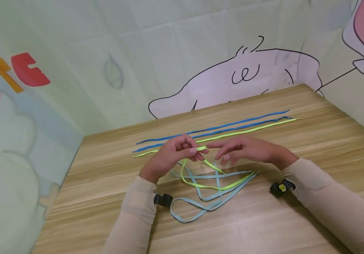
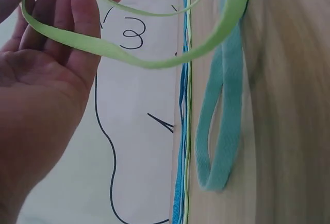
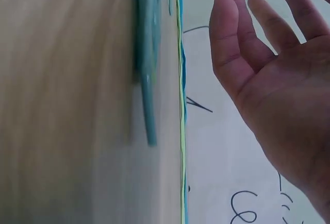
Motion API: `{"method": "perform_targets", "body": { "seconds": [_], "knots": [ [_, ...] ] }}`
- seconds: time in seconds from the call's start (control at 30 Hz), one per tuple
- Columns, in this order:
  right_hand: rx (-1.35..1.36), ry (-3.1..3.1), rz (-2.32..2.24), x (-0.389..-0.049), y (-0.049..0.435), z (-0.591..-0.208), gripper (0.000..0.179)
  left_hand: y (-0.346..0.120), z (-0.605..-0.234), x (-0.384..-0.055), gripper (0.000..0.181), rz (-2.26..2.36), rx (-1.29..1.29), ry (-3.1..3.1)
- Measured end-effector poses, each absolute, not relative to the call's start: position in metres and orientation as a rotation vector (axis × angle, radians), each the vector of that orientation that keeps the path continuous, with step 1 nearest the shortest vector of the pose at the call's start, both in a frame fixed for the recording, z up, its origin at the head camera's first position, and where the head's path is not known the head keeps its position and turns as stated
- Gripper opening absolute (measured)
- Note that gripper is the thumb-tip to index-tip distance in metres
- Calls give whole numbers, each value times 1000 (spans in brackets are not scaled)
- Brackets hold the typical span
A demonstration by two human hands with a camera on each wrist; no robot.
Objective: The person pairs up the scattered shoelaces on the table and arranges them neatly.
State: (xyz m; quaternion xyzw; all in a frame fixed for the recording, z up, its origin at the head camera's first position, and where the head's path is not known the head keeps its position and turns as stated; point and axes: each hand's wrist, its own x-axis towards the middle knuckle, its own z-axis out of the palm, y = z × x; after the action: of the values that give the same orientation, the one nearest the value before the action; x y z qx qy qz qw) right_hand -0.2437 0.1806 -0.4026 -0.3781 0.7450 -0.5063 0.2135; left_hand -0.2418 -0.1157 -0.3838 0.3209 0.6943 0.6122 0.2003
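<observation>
My left hand (image 1: 180, 151) pinches a yellow-green shoelace (image 1: 202, 148) between thumb and fingers, above the middle of the table. The lace loops down from it, and its band (image 2: 149, 62) passes across the fingers in the left wrist view. Just to the right, my right hand (image 1: 245, 150) hovers with its fingers loosely extended, the index fingertip close to the lace's raised part. In the right wrist view, the fingers (image 3: 225, 33) curve slightly and grip nothing. Beneath both hands lie light blue-green shoelaces (image 1: 185, 220), looped and crossing the yellow-green one.
Behind the hands, two blue shoelaces (image 1: 248, 116) and another yellow-green shoelace (image 1: 254, 128) lie stretched out side by side on the wooden table (image 1: 105, 190). A printed cloth backdrop (image 1: 137, 70) hangs along the table's far and side edges.
</observation>
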Motion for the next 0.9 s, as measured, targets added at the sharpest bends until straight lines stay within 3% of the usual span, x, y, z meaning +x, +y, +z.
{"method": "perform_targets", "body": {
  "seconds": [0.37, 0.9],
  "knots": [
    [-1264, 1971, -1439, -240, 171, -400, 25, -113, -379, -234, 9, 1603, 996, 1863],
    [-1104, 2048, -1634, -248, 183, -405, 20, -124, -386, -241, 15, 1795, 921, 1898]
  ]
}}
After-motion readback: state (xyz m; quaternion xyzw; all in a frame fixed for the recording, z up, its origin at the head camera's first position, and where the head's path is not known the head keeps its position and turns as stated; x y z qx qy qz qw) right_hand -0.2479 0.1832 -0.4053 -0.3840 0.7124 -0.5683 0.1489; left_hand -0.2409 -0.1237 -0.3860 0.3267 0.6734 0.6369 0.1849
